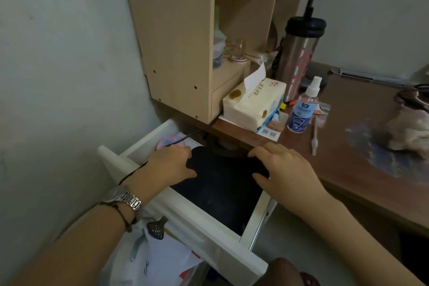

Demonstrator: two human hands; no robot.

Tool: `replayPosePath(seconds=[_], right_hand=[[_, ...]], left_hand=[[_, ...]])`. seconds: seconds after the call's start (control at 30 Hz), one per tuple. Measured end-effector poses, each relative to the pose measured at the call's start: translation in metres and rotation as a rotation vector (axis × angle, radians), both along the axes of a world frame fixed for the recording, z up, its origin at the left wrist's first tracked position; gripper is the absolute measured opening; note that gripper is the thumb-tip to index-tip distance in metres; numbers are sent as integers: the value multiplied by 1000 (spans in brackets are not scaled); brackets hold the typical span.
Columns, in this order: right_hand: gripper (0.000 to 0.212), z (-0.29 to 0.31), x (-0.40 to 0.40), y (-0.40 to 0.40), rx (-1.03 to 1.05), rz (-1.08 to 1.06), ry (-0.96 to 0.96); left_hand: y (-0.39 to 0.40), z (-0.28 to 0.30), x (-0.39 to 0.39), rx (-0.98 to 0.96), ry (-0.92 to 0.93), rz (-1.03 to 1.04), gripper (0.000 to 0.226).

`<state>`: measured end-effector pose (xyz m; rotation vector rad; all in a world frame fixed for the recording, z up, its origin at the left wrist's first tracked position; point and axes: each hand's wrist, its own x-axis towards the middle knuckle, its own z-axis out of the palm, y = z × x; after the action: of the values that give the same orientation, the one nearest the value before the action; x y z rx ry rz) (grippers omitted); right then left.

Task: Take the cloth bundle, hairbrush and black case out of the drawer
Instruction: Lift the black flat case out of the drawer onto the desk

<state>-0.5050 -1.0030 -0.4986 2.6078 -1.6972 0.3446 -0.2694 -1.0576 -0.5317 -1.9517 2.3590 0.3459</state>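
Hands both down in the open white drawer (185, 220), which juts out under the left end of the desk (348, 169). Left hand (169, 165) and right hand (285, 167) each hold a far corner of the black case (220, 183), fingers over its far edge, thumbs on its top face. Each grip is clamped on the case. Case lies flat, filling most of the drawer, its far edge under the desk front. Pink round thing (170, 141) in the drawer's far left corner, just beyond the left hand; a black cord (197, 131) runs over it. Watch (125, 199) on left wrist. On the desk: tissue box (253, 102) at the left end, spray bottle (301, 109) beside it, steel tumbler (299, 53) behind. Cloth heap (408, 132), blurred, near the desk's right edge. Hairbrush not made out.
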Motion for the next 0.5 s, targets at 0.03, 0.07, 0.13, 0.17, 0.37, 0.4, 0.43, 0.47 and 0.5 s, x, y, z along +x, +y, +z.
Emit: replayPosePath(seconds=[0.03, 0.07, 0.13, 0.17, 0.37, 0.4, 0.43, 0.47, 0.5], right_hand=[[37, -3, 4, -1, 7, 15, -16], [38, -7, 8, -2, 14, 28, -30], [40, -13, 13, -5, 61, 41, -72], [42, -16, 15, -6, 98, 42, -96], [60, -33, 22, -21, 287, 28, -80], [64, -36, 23, -24, 309, 24, -59], [68, -38, 24, -26, 333, 21, -38], [72, -41, 24, -29, 362, 19, -16], [78, -43, 24, -31, 397, 16, 7]], left_hand=[[-2, -2, -2, 25, 22, 9, 55], [-2, -5, -3, 44, 37, 15, 58], [-2, -11, -2, 79, 41, 18, 64], [-1, -15, -1, 108, 38, 22, 67], [1, -29, 7, 166, 43, 61, 84], [1, -30, 8, 178, 33, 70, 89], [1, -31, 8, 193, 23, 78, 92], [1, -32, 9, 206, 18, 83, 93], [1, -32, 9, 215, 22, 84, 92]])
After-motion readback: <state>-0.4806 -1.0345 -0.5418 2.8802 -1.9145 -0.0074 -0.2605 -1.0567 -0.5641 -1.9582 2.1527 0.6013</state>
